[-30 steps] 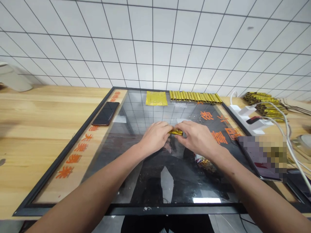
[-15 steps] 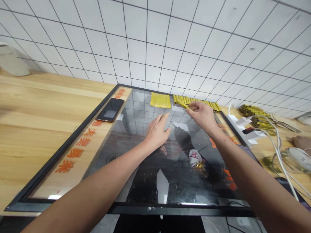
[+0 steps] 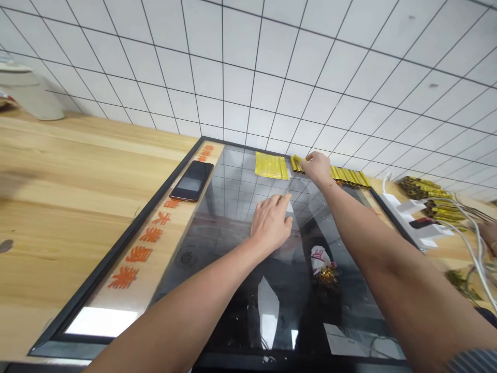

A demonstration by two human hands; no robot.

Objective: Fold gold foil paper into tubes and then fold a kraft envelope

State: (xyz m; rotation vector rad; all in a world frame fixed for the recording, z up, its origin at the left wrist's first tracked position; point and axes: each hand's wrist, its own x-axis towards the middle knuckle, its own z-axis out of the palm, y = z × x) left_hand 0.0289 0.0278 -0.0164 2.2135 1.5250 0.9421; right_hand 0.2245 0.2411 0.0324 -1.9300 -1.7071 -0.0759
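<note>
My right hand (image 3: 317,168) is at the far edge of the black-framed glass tabletop (image 3: 229,207), its fingers pinched on a thin yellow roll (image 3: 297,159) at the left part of a row of similar yellow rolls (image 3: 351,177). The hand and wrist hide the middle of that row. To its left lies a flat yellow sheet (image 3: 271,166), apart from both hands. My left hand (image 3: 271,221) is over the middle of the glass with fingers stretched, palm down, holding nothing; whether it touches the glass I cannot tell.
A phone (image 3: 192,180) lies on the left border of the glass, by orange characters. A torn wrapper with gold bits (image 3: 324,267) is at right centre. Beyond the right edge are a white power strip (image 3: 411,220), cables and bundled yellow rolls (image 3: 425,187). A white container (image 3: 33,93) stands far left.
My right hand has carried the yellow roll back to the row at the far edge. My left hand stays over the glass, still open. The view has shifted slightly.
</note>
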